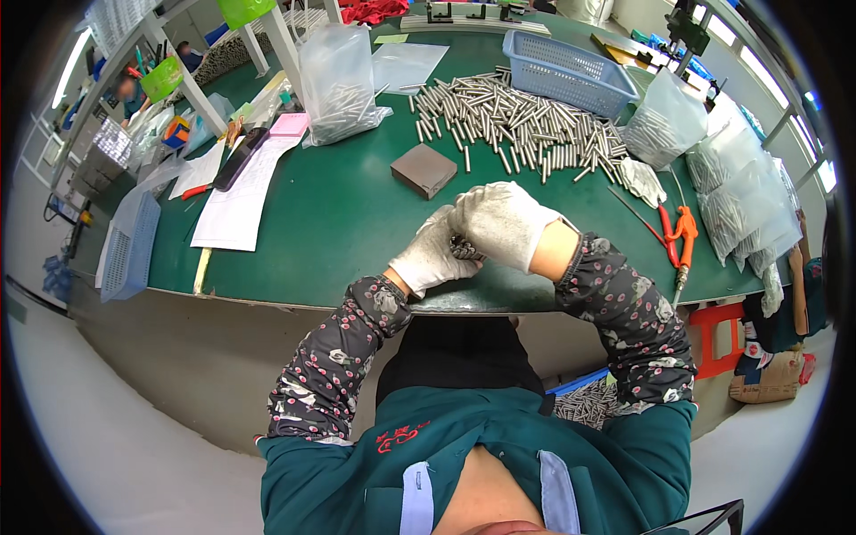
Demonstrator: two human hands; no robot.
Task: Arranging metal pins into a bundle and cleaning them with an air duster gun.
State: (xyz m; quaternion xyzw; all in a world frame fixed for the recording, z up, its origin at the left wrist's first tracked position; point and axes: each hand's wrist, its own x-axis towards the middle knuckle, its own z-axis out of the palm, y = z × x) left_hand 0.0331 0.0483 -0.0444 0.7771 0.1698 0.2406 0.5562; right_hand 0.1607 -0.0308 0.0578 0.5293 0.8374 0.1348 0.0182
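The left hand and the right hand are brought together above the near edge of the smooth green worktop. Both are covered by soft white gloves, slightly soiled, and above these, sleeves of dark flowered cloth are worn. Between the hands a small dark piece with a ridged surface is partly seen; the left hand is closed around it, while it cannot be told whether it is gripped also by the right. Farther and slightly left, a flat square block, dull grey-brown, is placed. At the far side, many shiny cylindrical metal pins are spread in a loose heap, beside a basket of perforated blue plastic. On the right, an orange air gun is laid.
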